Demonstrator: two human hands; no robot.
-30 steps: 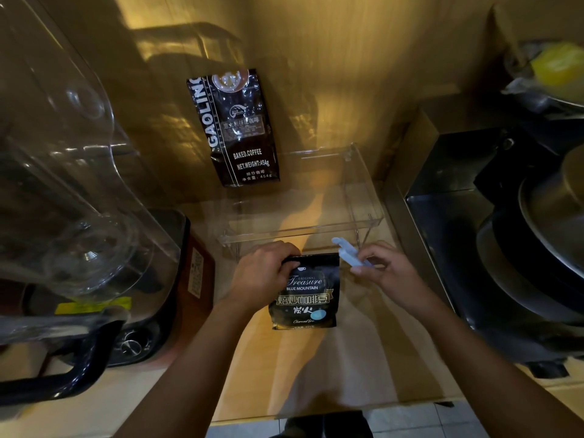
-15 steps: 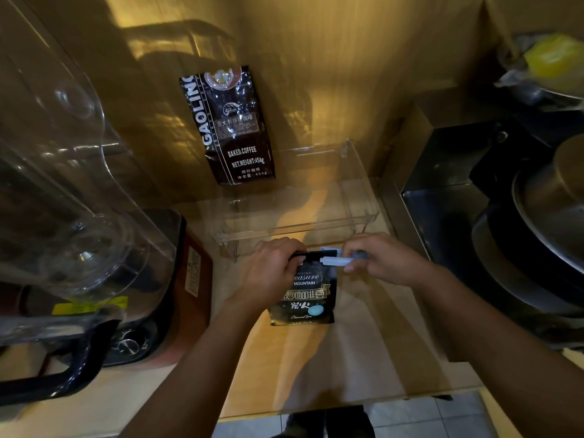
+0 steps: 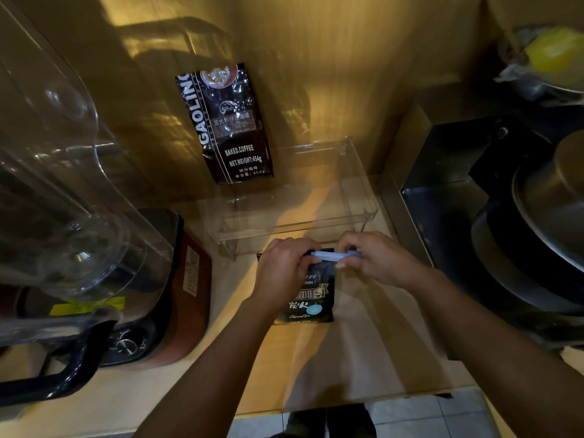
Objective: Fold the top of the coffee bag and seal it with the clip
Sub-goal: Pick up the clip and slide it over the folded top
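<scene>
Nearest to us, our two forearms reach in over the wooden counter [image 3: 316, 368]; between them the small black coffee bag [image 3: 311, 298] lies flat on that counter, label up, its base towards us and its top edge away. Our left hand [image 3: 284, 273] is curled over the bag's upper left corner, fingers closed on the top and pressing it down; the fold itself is hidden under that hand, so we cannot tell how neat it is. Our right hand [image 3: 377, 259] pinches the right end of the pale blue clip [image 3: 331, 255], which lies crosswise along the bag's top edge, touching it; whether the clip is snapped closed or only laid across we cannot tell.

We judge the task well on: the top seems folded and the clip is at the seam; what is left is to press it fully closed along its length and let go.

Just beyond the hands stands a clear plastic tray [image 3: 363, 213]; to the left sits a blender [image 3: 94, 235]; farther back a larger coffee bag [image 3: 230, 128] leans upright against the wall.
</scene>
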